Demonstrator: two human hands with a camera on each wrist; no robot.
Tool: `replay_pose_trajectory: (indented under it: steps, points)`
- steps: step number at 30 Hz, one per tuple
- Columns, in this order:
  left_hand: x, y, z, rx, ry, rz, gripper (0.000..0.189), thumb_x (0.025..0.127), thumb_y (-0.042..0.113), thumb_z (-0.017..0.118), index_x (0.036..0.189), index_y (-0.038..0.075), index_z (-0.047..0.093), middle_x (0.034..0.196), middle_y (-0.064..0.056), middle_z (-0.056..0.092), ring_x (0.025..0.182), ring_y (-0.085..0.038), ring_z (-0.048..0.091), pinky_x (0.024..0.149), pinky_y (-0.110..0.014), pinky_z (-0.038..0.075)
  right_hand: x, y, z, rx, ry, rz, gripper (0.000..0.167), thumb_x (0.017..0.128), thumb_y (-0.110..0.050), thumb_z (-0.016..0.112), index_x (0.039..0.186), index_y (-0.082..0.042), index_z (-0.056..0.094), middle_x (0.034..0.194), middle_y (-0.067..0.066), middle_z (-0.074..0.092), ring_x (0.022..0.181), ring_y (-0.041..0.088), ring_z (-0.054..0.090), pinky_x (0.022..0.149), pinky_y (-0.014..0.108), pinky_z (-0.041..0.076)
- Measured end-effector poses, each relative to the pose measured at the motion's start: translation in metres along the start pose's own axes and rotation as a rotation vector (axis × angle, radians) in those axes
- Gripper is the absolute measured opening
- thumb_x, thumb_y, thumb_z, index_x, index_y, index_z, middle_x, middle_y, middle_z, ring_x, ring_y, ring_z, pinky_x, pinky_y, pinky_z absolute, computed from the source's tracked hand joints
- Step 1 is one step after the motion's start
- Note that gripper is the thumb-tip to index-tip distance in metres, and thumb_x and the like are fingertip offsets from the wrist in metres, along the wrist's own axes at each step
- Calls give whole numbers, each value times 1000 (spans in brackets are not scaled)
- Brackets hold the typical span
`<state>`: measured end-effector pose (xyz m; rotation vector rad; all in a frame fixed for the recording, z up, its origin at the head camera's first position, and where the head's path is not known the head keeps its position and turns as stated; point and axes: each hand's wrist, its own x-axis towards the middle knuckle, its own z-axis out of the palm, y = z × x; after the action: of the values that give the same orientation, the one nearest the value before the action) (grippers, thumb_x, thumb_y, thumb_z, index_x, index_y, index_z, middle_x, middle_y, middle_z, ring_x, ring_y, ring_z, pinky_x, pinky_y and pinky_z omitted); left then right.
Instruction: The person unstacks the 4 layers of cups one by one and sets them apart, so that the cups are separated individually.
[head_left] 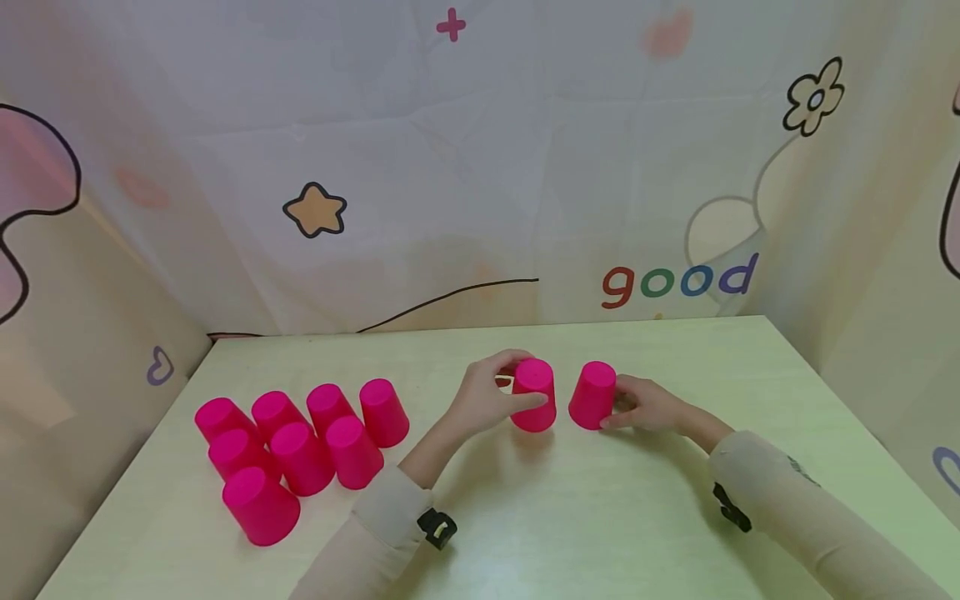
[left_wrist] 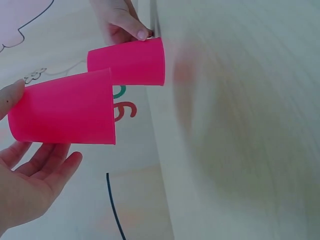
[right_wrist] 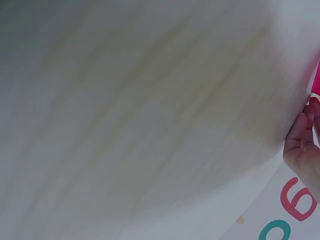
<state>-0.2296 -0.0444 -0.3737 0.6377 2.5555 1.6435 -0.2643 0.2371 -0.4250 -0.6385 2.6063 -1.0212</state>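
My left hand (head_left: 487, 396) grips an upside-down pink cup (head_left: 534, 408), thumb across its front and fingers behind. In the left wrist view, a gap shows between that cup's rim (left_wrist: 114, 107) and the table, where its shadow falls. Just to the right another upside-down pink cup (head_left: 593, 396) stands, leaning slightly in the head view. My right hand (head_left: 648, 404) holds this one low on its right side between thumb and fingers. Only a sliver of pink cup (right_wrist: 317, 80) shows at the right wrist view's edge, beside the fingers (right_wrist: 299, 132).
Several more upside-down pink cups (head_left: 302, 458) stand in staggered rows on the left of the pale table (head_left: 585, 517). One cup (head_left: 261, 506) is frontmost there, close to my left sleeve (head_left: 375, 533). A printed cloth (head_left: 480, 167) hangs behind the table.
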Motion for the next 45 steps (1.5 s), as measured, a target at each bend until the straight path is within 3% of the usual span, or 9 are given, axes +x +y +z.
replay_pose_trajectory:
  steps: [20,27,45]
  points:
    - [-38,20,-32,-23,16,71,49,71,15,77,116,13,58,106,3,60,97,-17,56,83,-36,49,-1,-1,-2,4,3,4,55,76,-22,74,119,-1,48,112,12,56,102,29,50,87,47,43]
    - [-56,21,-42,-4,1,103,49,71,15,77,116,13,58,106,3,60,97,-16,56,82,-31,49,-1,2,0,9,0,6,51,77,-22,73,117,-2,49,110,9,56,101,27,50,87,44,43]
    - [-99,7,-76,30,25,44,48,72,18,78,115,14,58,104,3,61,94,-14,59,84,-31,48,-1,0,-1,17,0,-5,54,77,-22,73,120,-2,47,113,11,56,103,28,50,88,46,43]
